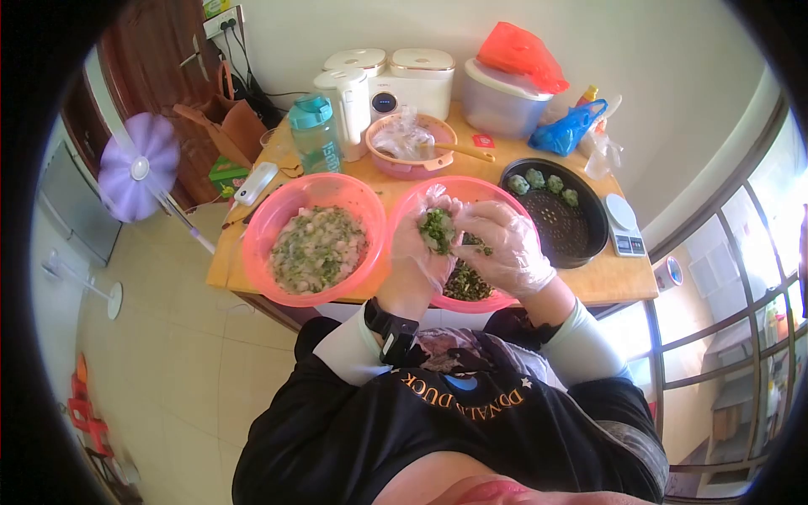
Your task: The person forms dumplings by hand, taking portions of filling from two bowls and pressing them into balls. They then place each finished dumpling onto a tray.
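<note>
My left hand (423, 244), in a clear plastic glove, cups a ball of dough with chopped green filling (438, 229) on it. Gloved too, my right hand (505, 248) is beside the ball with its fingers drawn together near a bit of filling. Both hands are over a pink basin (525, 215) that holds dark green chopped filling (468, 283). Left of it stands another pink basin (263, 223) with a pale, green-flecked mixture (318, 251). A round black pan (592, 244) to the right holds several green-flecked balls (536, 178).
Behind the basins are a strainer bowl (425, 168) with a plastic bag and wooden spoon, a teal bottle (314, 139), white appliances (412, 80) and a lidded tub (505, 105). A kitchen scale (624, 225) sits at the right edge. A purple fan (140, 168) stands left.
</note>
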`<action>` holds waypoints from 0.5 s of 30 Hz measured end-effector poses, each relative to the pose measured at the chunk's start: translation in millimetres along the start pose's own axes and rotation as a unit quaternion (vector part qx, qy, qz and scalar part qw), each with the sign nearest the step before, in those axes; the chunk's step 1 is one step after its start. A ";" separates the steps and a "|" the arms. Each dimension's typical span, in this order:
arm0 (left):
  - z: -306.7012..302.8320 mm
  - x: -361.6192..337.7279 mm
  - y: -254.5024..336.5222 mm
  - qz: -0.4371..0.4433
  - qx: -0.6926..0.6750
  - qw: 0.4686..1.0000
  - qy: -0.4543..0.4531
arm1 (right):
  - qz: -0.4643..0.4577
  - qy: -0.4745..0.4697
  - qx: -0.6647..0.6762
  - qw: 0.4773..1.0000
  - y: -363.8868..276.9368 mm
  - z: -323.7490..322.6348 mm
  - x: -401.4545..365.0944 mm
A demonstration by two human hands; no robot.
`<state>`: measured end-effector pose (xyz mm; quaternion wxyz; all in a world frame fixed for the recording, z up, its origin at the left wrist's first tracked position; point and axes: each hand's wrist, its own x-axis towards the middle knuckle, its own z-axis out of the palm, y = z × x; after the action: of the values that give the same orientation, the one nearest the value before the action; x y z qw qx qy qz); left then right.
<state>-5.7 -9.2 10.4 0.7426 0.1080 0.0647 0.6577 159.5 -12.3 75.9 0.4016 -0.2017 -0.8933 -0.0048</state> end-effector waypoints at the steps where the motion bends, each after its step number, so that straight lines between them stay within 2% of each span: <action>1: -2.0 1.2 1.5 0.020 0.027 0.999 -0.040 | 0.000 -0.001 0.000 1.000 -3.1 1.2 -0.7; 2: -0.4 2.1 2.0 0.019 0.027 0.999 -0.040 | 0.207 -0.087 0.063 0.972 -11.0 2.4 2.6; 3: 2.8 2.6 1.8 0.026 0.045 0.999 -0.016 | 0.405 -0.168 0.121 0.891 -18.9 4.7 4.1; 4: 5.9 2.2 0.6 0.030 0.063 0.998 0.008 | 0.429 -0.144 0.180 0.873 -25.6 8.4 3.7; 8: 16.8 0.0 -9.9 0.065 0.076 0.995 0.018 | 0.466 -0.091 0.212 0.854 -19.5 38.7 -4.9; 12: 9.5 3.6 -13.4 0.066 0.059 0.994 0.059 | 0.469 -0.114 0.218 0.848 -15.5 44.5 -2.6; 15: -2.1 7.6 -13.0 0.044 0.042 0.996 0.058 | 0.426 -0.067 0.245 0.868 -15.9 45.7 -0.7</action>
<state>7.3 -2.9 5.6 0.7030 0.1038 0.1306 0.6913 121.5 -19.4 46.9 0.3401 -0.4577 -0.7179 0.3993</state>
